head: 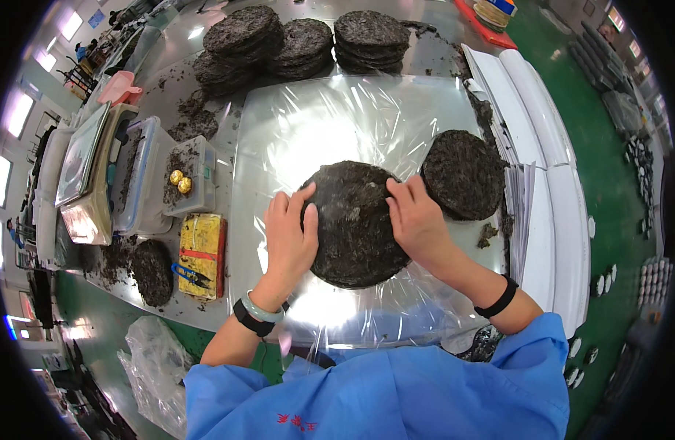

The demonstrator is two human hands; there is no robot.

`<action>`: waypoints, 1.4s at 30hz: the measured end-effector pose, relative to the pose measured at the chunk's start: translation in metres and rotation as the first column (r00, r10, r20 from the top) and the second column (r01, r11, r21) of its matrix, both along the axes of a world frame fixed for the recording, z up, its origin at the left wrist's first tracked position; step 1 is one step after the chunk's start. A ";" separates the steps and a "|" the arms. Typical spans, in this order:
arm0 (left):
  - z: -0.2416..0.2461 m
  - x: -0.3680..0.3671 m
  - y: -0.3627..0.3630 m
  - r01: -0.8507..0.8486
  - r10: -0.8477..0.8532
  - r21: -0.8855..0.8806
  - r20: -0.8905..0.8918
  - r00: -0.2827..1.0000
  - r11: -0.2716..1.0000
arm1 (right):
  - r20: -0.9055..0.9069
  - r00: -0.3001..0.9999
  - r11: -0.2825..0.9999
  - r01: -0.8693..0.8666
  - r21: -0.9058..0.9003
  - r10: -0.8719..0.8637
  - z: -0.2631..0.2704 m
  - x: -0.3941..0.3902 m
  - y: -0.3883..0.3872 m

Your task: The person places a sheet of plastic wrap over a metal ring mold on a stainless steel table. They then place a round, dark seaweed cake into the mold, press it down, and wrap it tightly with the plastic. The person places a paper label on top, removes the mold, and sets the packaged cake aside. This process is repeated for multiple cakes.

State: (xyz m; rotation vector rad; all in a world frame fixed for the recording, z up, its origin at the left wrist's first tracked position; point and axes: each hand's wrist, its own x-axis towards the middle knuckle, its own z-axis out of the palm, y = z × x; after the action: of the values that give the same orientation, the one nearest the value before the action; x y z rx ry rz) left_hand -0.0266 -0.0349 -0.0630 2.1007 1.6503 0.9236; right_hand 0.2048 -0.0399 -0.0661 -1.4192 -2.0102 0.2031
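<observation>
A dark, round disc of pressed fibrous material (356, 231) lies on a clear plastic film (293, 115) over a pale board in front of me. My left hand (290, 231) holds the disc's left edge, fingers curled at its rim. My right hand (417, 220) grips the upper right edge with thumb and fingers. Another dark disc (462, 175) lies to the right, close to my right hand. Stacks of similar discs (372, 39) stand along the far edge of the board.
At left are a scale (84, 159), a lidded plastic container (142, 176), a small clear box (191, 181) with gold-wrapped balls, and blue thread snips (191, 275) on a yellow block (202, 242). White paper stacks (557, 231) line the right edge. Dark crumbs are scattered about.
</observation>
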 end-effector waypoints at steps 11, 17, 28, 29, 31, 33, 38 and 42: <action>0.026 0.036 0.005 0.452 -0.468 -0.154 -0.085 0.880 0.878 | 0.044 0.994 0.983 0.104 -0.148 -0.099 -0.028 -0.018 0.002; -0.023 0.046 -0.011 0.413 -0.464 -0.213 -0.358 0.810 0.886 | 0.374 0.927 0.994 -0.048 0.102 0.007 0.024 0.031 -0.014; -0.007 0.047 -0.005 0.432 -0.504 -0.264 -0.363 0.784 0.862 | 0.664 0.746 0.997 -0.004 0.072 -0.045 -0.037 0.172 0.012; -0.008 0.037 0.001 0.483 -0.558 -0.284 -0.343 0.756 0.829 | 0.433 0.890 0.990 0.127 0.066 -0.143 -0.030 0.174 0.010; -0.017 0.013 0.021 0.569 -0.648 -0.314 -0.290 0.705 0.760 | -0.087 0.940 0.944 0.326 -0.048 -0.329 0.034 0.143 0.001; 0.022 0.011 0.021 0.505 -0.388 -0.163 0.458 0.800 0.848 | -0.391 0.889 0.944 0.308 0.121 -0.240 0.081 0.114 -0.014; 0.029 0.043 0.033 0.186 -0.164 0.063 0.782 0.601 0.981 | -0.852 0.518 0.944 -0.239 -0.227 -0.074 0.066 0.041 -0.010; 0.047 0.030 -0.002 0.061 -0.015 -0.029 0.780 0.625 0.998 | -0.868 0.478 0.900 -0.309 -0.306 -0.131 0.058 0.018 -0.020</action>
State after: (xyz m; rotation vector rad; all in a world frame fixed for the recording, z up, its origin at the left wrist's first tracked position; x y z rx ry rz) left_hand 0.0034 -0.0365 -0.0162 1.3300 1.1161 1.4800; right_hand 0.2228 -0.0601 -0.0083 -1.0503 -1.1490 1.2451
